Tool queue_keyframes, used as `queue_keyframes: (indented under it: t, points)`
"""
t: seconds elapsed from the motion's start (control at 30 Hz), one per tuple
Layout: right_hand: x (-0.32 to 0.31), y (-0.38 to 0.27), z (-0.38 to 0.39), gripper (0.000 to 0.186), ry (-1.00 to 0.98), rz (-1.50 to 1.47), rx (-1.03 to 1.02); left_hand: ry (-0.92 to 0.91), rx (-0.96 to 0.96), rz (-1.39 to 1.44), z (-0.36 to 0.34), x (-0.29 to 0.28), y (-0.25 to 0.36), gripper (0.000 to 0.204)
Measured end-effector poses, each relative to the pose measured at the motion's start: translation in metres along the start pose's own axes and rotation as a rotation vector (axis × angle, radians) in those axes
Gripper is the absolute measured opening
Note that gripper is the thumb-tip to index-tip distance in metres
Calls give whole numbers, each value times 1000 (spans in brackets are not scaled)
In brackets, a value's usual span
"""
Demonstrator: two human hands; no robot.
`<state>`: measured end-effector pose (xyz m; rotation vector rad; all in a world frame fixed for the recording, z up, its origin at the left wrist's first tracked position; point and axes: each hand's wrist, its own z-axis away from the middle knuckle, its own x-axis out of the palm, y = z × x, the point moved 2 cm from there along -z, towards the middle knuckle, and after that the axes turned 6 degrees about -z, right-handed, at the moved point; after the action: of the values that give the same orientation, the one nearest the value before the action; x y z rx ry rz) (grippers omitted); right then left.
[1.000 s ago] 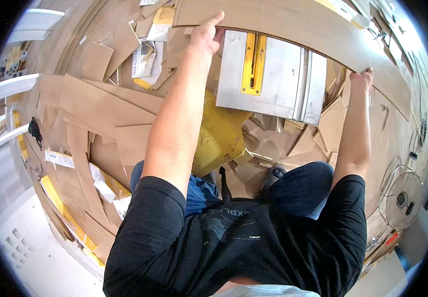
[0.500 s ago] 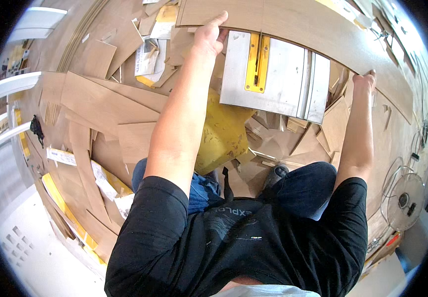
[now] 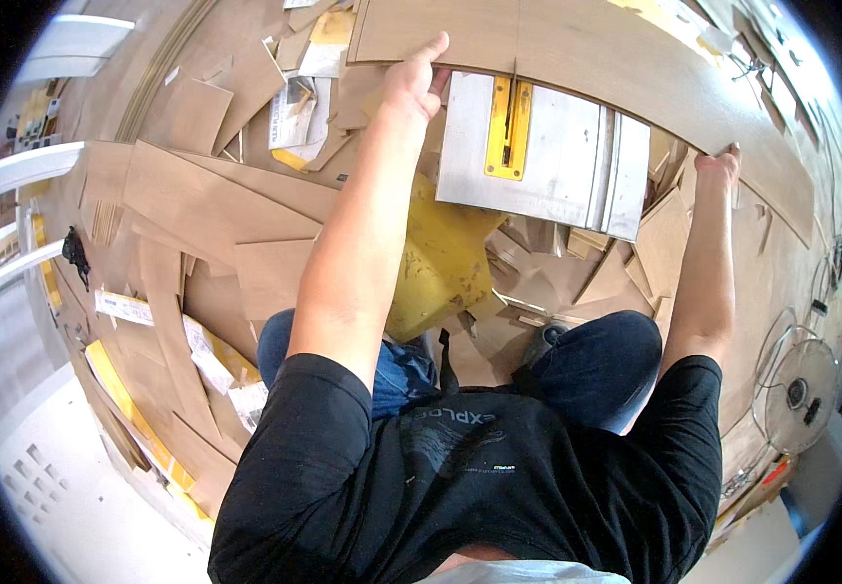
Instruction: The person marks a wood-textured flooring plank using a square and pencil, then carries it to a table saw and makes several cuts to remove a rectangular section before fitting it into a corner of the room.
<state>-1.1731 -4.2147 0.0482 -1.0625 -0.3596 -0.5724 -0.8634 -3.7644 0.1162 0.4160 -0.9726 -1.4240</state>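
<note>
A long brown wooden board (image 3: 615, 58) lies across the far part of a table saw's metal top (image 3: 557, 146). My left hand (image 3: 419, 80) grips its near edge toward the left end, thumb on top and fingers mostly hidden beneath. My right hand (image 3: 718, 167) holds the same edge farther right, its fingers partly hidden. Between my hands the dark saw blade (image 3: 515, 68) stands at the board's near edge, and a thin line runs from there across the board. A yellow slotted insert (image 3: 508, 127) is set in the saw top, nearer to me than the board.
A yellow saw body (image 3: 440, 258) stands under the top, close to my knees. Brown board offcuts (image 3: 226, 190) lie scattered at the left and beneath the saw. A round caged fan (image 3: 798, 394) and loose cables are at the right. White railings (image 3: 27, 165) stand far left.
The board's near edge has shifted slightly toward me, with both hands still holding it. Less of the yellow insert's far end shows now.
</note>
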Motion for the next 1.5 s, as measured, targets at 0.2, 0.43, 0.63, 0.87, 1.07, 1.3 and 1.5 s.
queue_keyframes:
  t: [0.2, 0.43, 0.63, 0.87, 1.07, 1.3, 1.5]
  points:
    - [-23, 0, -22, 51, -66, 108, 2, -14, -7, -7, 9, -2, -4, 43]
    - [-16, -23, 15, 47, 77, -16, 10, -60, -33, 43, 20, 4, -9, 45]
    - [-10, -23, 40, 44, 22, -26, -40, -30, -29, 14, 24, -1, -12, 44]
    - [-31, -36, 18, 46, 28, -25, -63, -28, -44, 10, 35, 1, -16, 39]
    - [-24, -32, 50, 44, 88, -24, -36, -51, -44, 46, 41, -5, -16, 39]
    - [-22, -33, 79, 46, 25, 70, -23, -69, -53, 68, 41, -14, -23, 45]
    - [-35, -44, 72, 44, -21, 16, -70, -32, -70, -2, 49, -14, -28, 47]
